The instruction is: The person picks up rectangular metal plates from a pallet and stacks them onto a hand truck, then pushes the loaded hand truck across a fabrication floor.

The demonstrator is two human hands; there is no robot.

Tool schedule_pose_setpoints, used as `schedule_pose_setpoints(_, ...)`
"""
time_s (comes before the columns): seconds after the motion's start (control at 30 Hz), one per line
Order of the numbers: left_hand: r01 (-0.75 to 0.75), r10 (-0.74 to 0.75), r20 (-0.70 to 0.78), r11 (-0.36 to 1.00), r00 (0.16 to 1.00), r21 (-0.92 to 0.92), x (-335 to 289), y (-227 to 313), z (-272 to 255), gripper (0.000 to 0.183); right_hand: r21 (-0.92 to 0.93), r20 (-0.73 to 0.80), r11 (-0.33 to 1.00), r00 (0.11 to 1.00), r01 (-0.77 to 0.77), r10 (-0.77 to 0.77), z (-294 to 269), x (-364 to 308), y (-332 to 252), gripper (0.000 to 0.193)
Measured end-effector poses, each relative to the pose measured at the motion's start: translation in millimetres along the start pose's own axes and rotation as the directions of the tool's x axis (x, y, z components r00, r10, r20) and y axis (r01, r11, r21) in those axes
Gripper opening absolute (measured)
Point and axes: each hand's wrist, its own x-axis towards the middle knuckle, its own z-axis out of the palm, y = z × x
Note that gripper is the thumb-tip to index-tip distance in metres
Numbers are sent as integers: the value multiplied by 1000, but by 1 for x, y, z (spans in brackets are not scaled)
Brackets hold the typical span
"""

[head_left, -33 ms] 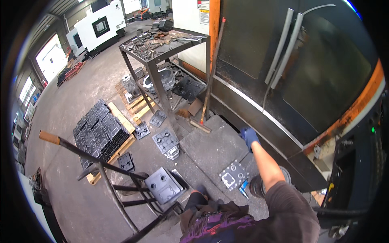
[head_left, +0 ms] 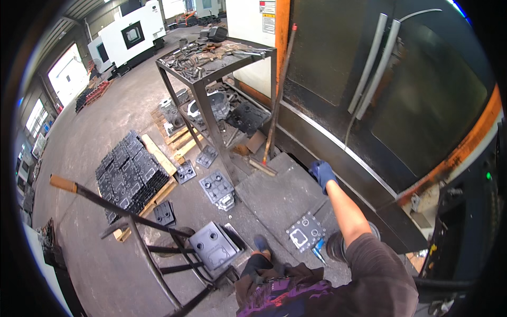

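Note:
My right arm reaches forward, and my right hand (head_left: 323, 176) wears a dark blue glove. It appears in front of the machine's lower panel (head_left: 311, 138), over the edge of the grey platform (head_left: 274, 182). The fingers are bunched and point away, so their grip and anything in them cannot be made out. My left hand is out of view. Below the right forearm a flat metal plate (head_left: 312, 226) with holes and a large cutout lies on the floor. A blue air gun (head_left: 318, 249) lies beside it, next to a dark round bucket (head_left: 335, 247).
A hand truck (head_left: 134, 232) at the left carries grey plates (head_left: 214, 245). Beyond are a pallet stack of dark plates (head_left: 129, 174) and several plates on the floor. A tool-covered metal table (head_left: 206, 66) stands ahead, with a long-handled broom (head_left: 270, 127) leaning beside it. My shoe (head_left: 261, 243) is near the platform.
The view has shifted slightly. My right glove looks a little more bunched and sits slightly higher; my shoe shows more fully. The plates and the air gun lie as before.

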Motion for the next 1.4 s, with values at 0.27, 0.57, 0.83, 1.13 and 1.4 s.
schedule_pose_setpoints(0.27, 5, 135, -140, 702, 981, 713, 10, -108, 54, 40, -53, 6, 998, 999, 36, -36, 130, 217, 40, 29)
schedule_pose_setpoints(0.57, 195, -736, 456, 609, 500, 769, 33, -307, 135, 25, 761, 96, 554, 903, -338, 419, 60, 361, -14, 39)
schedule_pose_setpoints(0.83, 197, -968, 120, 76, -221, 977, -208, -448, 7, 41, 996, -20, -71, 934, 48, 357, 41, 548, -110, 56)
schedule_pose_setpoints(1.13, 608, -925, -171, -355, -340, 711, -213, -396, 5, 39, 881, -177, 469, 964, 65, 198, 42, 635, -114, 54)
schedule_pose_setpoints(1.4, 848, -992, 102, -11, -77, 530, -116, -418, 72, 33, 931, -303, 308, 884, 195, 357, -1, 333, -151, 21)
